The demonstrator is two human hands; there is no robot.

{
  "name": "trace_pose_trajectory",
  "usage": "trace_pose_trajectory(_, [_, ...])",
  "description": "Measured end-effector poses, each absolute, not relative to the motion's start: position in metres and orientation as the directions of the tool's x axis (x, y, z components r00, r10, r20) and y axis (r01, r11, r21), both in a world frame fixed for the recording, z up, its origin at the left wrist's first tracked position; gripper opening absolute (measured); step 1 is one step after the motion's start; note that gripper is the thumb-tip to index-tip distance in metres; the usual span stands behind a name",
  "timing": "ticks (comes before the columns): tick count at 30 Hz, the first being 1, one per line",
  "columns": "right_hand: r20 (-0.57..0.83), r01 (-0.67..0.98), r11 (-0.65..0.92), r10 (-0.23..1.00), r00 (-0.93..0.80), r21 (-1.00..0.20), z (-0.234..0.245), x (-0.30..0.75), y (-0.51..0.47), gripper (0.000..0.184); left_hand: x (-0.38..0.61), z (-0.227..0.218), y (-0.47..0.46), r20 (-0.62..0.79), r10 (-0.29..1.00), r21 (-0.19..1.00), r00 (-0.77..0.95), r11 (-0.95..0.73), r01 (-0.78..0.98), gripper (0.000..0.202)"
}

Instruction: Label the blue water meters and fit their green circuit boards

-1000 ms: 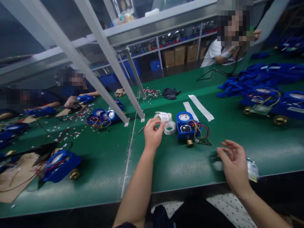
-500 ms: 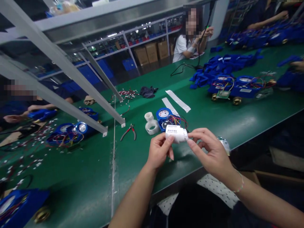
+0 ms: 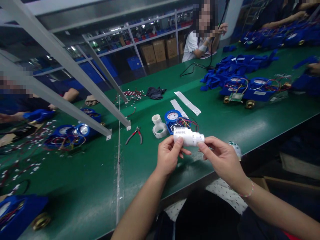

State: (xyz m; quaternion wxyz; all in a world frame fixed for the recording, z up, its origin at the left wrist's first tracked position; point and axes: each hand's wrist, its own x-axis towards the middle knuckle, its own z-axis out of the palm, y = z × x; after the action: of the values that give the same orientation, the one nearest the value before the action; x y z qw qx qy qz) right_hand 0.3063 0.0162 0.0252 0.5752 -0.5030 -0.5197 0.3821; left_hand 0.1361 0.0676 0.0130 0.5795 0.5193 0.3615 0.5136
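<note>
Label roll (image 3: 188, 137), white with a barcode sticker on its upper face, is held in the air above the near edge of the green counter (image 3: 250, 126), pinched from both ends. The left hand (image 3: 169, 156) grips its left end between thumb and fingers, and the right hand (image 3: 221, 157) pinches its right end with thumb and forefinger, the remaining fingers curled beneath. Just beyond the roll, a blue water meter (image 3: 175, 120) with coloured wires is seen lying on the counter, with two white tape rolls (image 3: 159, 129) just beside it on the left and red-handled pliers (image 3: 135, 134) further left. Two white paper strips (image 3: 187, 103) are laid behind the meter. More blue meters (image 3: 250, 90) are gathered at the far right, and another person in a white shirt (image 3: 193, 45) is seated at the far end
</note>
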Motion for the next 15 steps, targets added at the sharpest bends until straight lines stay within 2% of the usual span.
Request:
trace_pose_trajectory(4, [0.195,0.066,0.187,0.971,0.139,-0.980,0.0212,0.3058,0.0157,0.021,0.1369,0.0140,0.0673,0.115,0.970,0.975,0.216,-0.068,-0.214,0.039])
trace_pose_trajectory(8, [0.241,0.151,0.219,0.960,0.143,-0.964,0.0190,0.3052,0.0163,0.017,0.1372,0.0131,0.0674,0.112,0.971,0.979,0.210,-0.071,-0.192,0.042])
trace_pose_trajectory(11, [0.388,0.320,0.330,0.912,0.136,-0.888,0.0186,0.3068,0.0177,0.010,0.1355,0.0101,0.0679,0.145,0.960,0.972,0.238,-0.093,-0.217,0.037])
trace_pose_trajectory(13, [0.540,0.458,0.445,0.836,0.094,-0.769,0.0173,0.3102,0.0189,0.005,0.1335,0.0082,0.0685,0.175,0.944,0.961,0.281,-0.101,-0.257,0.032])
trace_pose_trajectory(15, [0.673,0.560,0.549,0.739,0.023,-0.621,0.0147,0.3149,0.0201,0.012,0.1320,0.0078,0.0688,0.191,0.930,0.949,0.314,-0.094,-0.300,0.030])
